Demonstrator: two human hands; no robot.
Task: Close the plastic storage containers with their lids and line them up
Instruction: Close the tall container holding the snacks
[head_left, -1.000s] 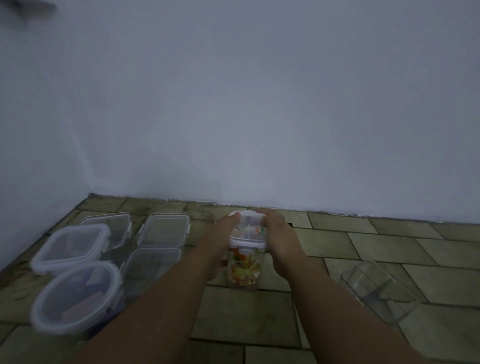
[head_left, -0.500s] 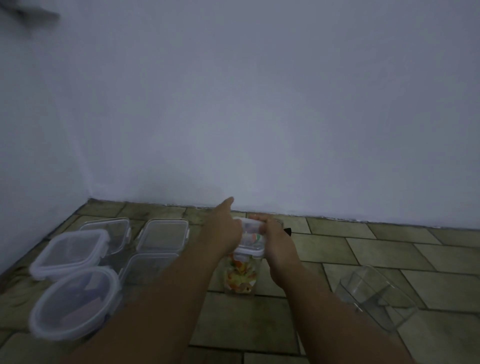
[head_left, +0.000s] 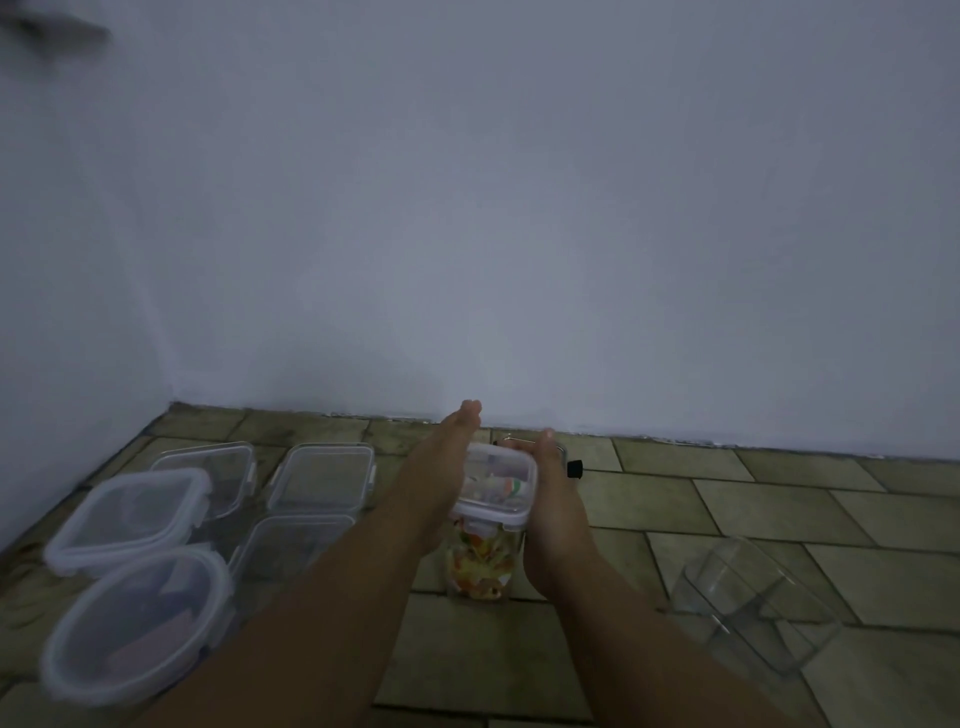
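Observation:
A tall clear container (head_left: 482, 567) filled with colourful pieces stands on the tiled floor in the middle. Its white-rimmed lid (head_left: 493, 483) sits on top, tilted toward me. My left hand (head_left: 441, 478) lies against the lid's left side with its fingers straight and pointing at the wall. My right hand (head_left: 551, 512) grips the lid's right side, fingertips over its far edge. To the left are a lidded square container (head_left: 130, 514), a lidded round container (head_left: 135, 623) and three clear rectangular ones (head_left: 322, 473).
An open clear container (head_left: 753, 608) without a lid lies tipped on the floor at the right. A small black object (head_left: 574, 469) sits just behind my right hand. The wall (head_left: 519, 260) rises close behind the row, with a corner at the left.
My left hand slid up from the container's side and its fingers straightened toward the wall. The lid now sits tilted. My right hand stays on the lid's right side.

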